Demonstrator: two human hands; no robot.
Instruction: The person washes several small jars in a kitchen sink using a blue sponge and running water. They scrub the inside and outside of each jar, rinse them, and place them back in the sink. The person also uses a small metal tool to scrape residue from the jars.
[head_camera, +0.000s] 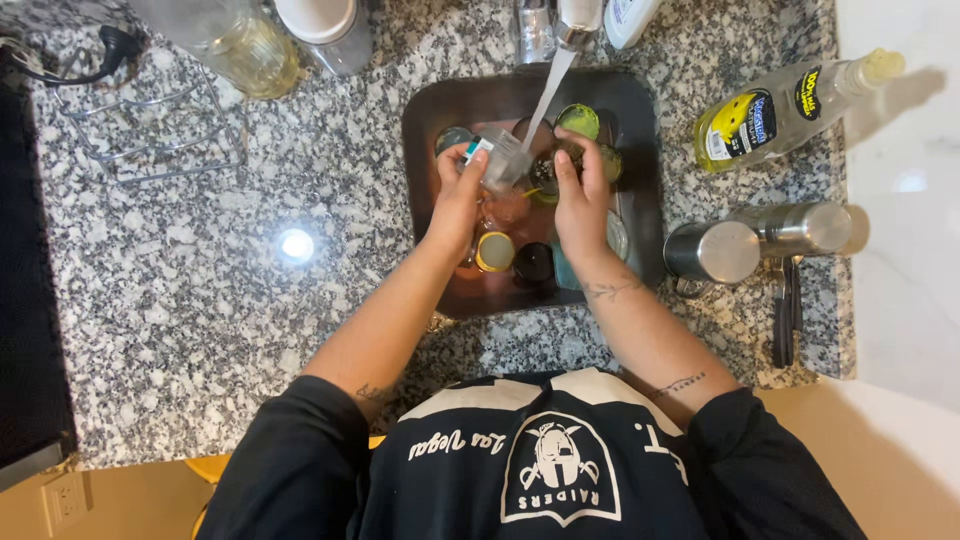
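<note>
Head view, looking straight down: a person rinses a clear plastic container (503, 158) under a stream of tap water (545, 100), over a dark sink (425, 120) full of dishes. Best held tilted so water runs out. The left hand (458, 195) grips it from 7 o'clock, fingers clamped on its edge. The right hand (580, 195) sits at its 3 o'clock, fingers curled together; whether they grip anything cannot be told

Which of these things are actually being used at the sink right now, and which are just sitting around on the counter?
In use:
left hand holding clear cup
right hand
water stream
sink

Lying about:
soap bottle
steel tumblers
wire rack
glass jar
</note>
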